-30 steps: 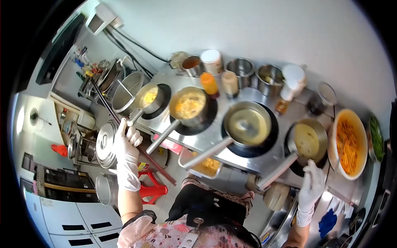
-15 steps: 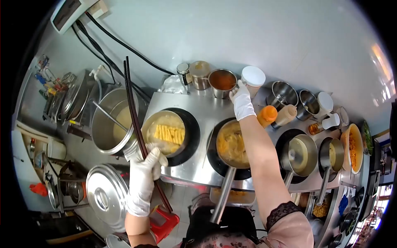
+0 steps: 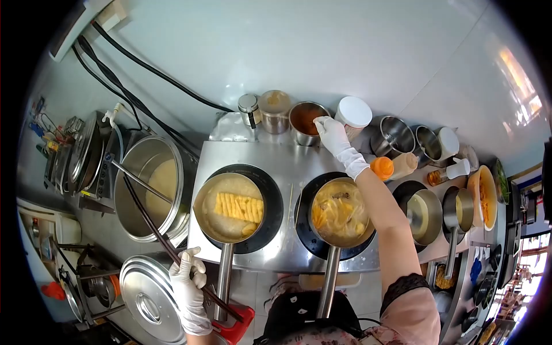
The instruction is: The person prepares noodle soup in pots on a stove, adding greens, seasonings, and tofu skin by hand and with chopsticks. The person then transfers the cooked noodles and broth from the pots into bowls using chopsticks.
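My left hand [image 3: 191, 290], in a white glove, is wrapped round a pair of long dark chopsticks [image 3: 146, 215] slanting across the big pot's front. My gloved right hand [image 3: 334, 138] reaches to the back of the stove, fingers pinched together at the right rim of a small steel pot [image 3: 303, 138] with reddish-brown contents. Whatever sits between those fingertips is hidden. Below my right forearm, a saucepan [image 3: 332, 244] holds noodle-like strips in broth. Left of it, another saucepan [image 3: 225, 241] holds a yellow ridged block in cloudy liquid.
A tall stockpot [image 3: 129, 227] with a ladle-like handle stands at left, above a large metal lid [image 3: 138, 287]. Along the wall are a white-lidded tub [image 3: 353, 111] and a lidded canister [image 3: 275, 109]. An orange-capped bottle [image 3: 382, 168] lies near my right forearm.
My right hand has shifted left, its fingertips now over the small pot's rim. The chopsticks have tilted further left as my left hand lowered. The whole view has shifted slightly.
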`<state>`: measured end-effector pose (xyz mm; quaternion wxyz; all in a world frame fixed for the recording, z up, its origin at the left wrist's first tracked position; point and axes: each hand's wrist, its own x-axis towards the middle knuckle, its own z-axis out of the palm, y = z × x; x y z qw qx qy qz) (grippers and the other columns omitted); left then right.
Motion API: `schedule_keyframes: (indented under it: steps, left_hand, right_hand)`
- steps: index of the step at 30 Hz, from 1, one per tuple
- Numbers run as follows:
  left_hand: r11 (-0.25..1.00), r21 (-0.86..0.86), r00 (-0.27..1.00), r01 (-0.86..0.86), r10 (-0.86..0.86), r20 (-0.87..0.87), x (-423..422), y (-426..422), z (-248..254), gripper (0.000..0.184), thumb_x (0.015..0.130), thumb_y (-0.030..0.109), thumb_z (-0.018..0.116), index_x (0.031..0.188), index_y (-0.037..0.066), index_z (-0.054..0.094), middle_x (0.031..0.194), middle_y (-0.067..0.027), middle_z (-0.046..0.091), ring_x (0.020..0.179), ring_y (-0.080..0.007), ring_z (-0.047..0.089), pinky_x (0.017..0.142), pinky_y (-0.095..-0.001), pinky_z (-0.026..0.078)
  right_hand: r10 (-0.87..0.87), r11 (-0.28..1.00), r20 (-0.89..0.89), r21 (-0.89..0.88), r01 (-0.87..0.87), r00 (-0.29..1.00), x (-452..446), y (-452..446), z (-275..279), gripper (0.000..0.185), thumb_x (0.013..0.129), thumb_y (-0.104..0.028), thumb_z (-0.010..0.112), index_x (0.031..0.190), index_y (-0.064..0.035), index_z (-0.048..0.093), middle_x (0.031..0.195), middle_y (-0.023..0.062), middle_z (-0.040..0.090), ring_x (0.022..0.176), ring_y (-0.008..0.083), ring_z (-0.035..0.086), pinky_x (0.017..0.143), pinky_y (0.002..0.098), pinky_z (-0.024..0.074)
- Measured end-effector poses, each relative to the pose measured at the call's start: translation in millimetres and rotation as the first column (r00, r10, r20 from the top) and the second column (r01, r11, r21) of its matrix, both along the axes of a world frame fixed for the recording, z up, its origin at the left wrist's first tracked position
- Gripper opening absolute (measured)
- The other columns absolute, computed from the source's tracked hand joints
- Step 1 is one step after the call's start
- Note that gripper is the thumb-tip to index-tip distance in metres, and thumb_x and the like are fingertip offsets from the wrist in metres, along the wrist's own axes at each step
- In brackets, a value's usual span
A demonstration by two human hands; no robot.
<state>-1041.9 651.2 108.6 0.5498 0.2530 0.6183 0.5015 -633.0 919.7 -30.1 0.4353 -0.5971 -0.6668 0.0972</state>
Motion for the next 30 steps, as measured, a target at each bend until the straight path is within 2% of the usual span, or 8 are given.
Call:
schedule_keyframes:
  steps: [2, 5, 7, 8, 11, 21, 25, 30]
  left_hand:
    - [0.999, 0.004, 0.999, -0.053, 0.053, 0.014, -4.5, -3.4, -1.9, 0.033, 0.094, 0.03, 0.056, 0.099, -0.002, 0.062, 0.059, -0.0013, 0.05, 0.039, -0.0039, 0.027, 0.036, -0.0199, 0.019]
    - [0.994, 0.034, 0.994, -0.105, 0.105, 0.004, -10.0, -7.1, -4.5, 0.031, 0.094, 0.029, 0.056, 0.098, -0.001, 0.062, 0.059, -0.0005, 0.049, 0.039, -0.0037, 0.026, 0.036, -0.0198, 0.019]
    - [0.991, 0.031, 0.991, -0.131, 0.131, -0.002, -10.3, -7.6, -5.0, 0.029, 0.095, 0.028, 0.056, 0.097, 0.0, 0.062, 0.059, 0.0, 0.048, 0.039, -0.0039, 0.025, 0.036, -0.0198, 0.018]
    - [0.991, 0.035, 0.991, -0.132, 0.132, 0.006, -10.6, -7.8, -5.1, 0.029, 0.095, 0.028, 0.055, 0.097, 0.0, 0.062, 0.059, 0.0, 0.048, 0.038, -0.004, 0.024, 0.036, -0.0199, 0.018]
    - [0.991, 0.038, 0.991, -0.131, 0.13, 0.019, -12.7, -7.7, -6.1, 0.029, 0.095, 0.028, 0.055, 0.097, 0.0, 0.062, 0.059, 0.0, 0.048, 0.038, -0.0043, 0.024, 0.036, -0.0201, 0.018]
    - [0.992, 0.051, 0.993, -0.118, 0.117, 0.032, -21.0, -11.3, -8.4, 0.029, 0.098, 0.026, 0.05, 0.099, -0.001, 0.061, 0.06, -0.0011, 0.051, 0.037, -0.0043, 0.025, 0.035, -0.0209, 0.019]
    - [0.986, 0.033, 0.986, -0.164, 0.162, 0.049, -24.7, -14.8, -3.9, 0.028, 0.098, 0.025, 0.049, 0.1, -0.001, 0.061, 0.059, -0.0016, 0.051, 0.039, -0.0047, 0.027, 0.037, -0.021, 0.021]
    - [0.99, 0.072, 0.991, -0.121, 0.117, 0.058, -31.2, -17.2, -1.5, 0.032, 0.098, 0.026, 0.05, 0.101, -0.002, 0.064, 0.061, -0.0035, 0.054, 0.039, -0.0054, 0.029, 0.037, -0.0214, 0.021]
  right_hand:
    - [0.029, 0.999, 0.083, -0.021, -0.027, 0.996, -0.2, -2.6, -5.7, 0.02, 0.089, -0.018, 0.057, 0.097, -0.0026, 0.066, 0.088, 0.0199, 0.065, 0.087, 0.0368, 0.062, 0.078, 0.0398, 0.0497]
    - [-0.08, 0.992, -0.111, -0.106, 0.068, 0.991, -1.1, -5.9, -11.9, 0.018, 0.09, -0.015, 0.055, 0.095, -0.0014, 0.065, 0.078, 0.0169, 0.067, 0.074, 0.0309, 0.065, 0.068, 0.0362, 0.0513]
    - [-0.31, 0.915, -0.603, -0.401, 0.057, 0.735, 0.6, -7.5, -5.0, 0.016, 0.092, -0.013, 0.053, 0.09, -0.001, 0.064, 0.068, 0.0097, 0.063, 0.057, 0.0197, 0.062, 0.054, 0.0303, 0.0491]
    - [-0.341, 0.913, -0.686, -0.405, 0.051, 0.642, 2.8, -7.4, -4.4, 0.016, 0.094, -0.013, 0.051, 0.087, -0.0018, 0.061, 0.064, 0.004, 0.059, 0.049, 0.0111, 0.055, 0.045, 0.025, 0.0442]
    - [-0.389, 0.913, -0.736, -0.386, 0.129, 0.554, 7.2, -5.4, -2.2, 0.016, 0.094, -0.012, 0.05, 0.087, -0.001, 0.06, 0.064, 0.0055, 0.06, 0.048, 0.0132, 0.055, 0.044, 0.0252, 0.0449]
    - [-0.376, 0.922, -0.689, -0.341, 0.181, 0.619, 12.1, -18.9, 47.7, 0.021, 0.094, -0.012, 0.051, 0.082, 0.0004, 0.063, 0.064, 0.0066, 0.062, 0.046, 0.0132, 0.055, 0.042, 0.0258, 0.044]
    - [-0.171, 0.97, -0.821, -0.236, -0.051, 0.545, 10.7, -24.8, 63.7, 0.017, 0.096, -0.012, 0.049, 0.09, 0.0001, 0.059, 0.061, 0.0024, 0.056, 0.044, 0.0096, 0.05, 0.038, 0.0221, 0.0392]
    - [-0.133, 0.965, -0.744, -0.248, -0.085, 0.655, -48.4, -65.7, 108.2, 0.018, 0.096, -0.01, 0.048, 0.094, 0.0027, 0.061, 0.066, 0.0064, 0.06, 0.048, 0.0113, 0.053, 0.043, 0.022, 0.043]
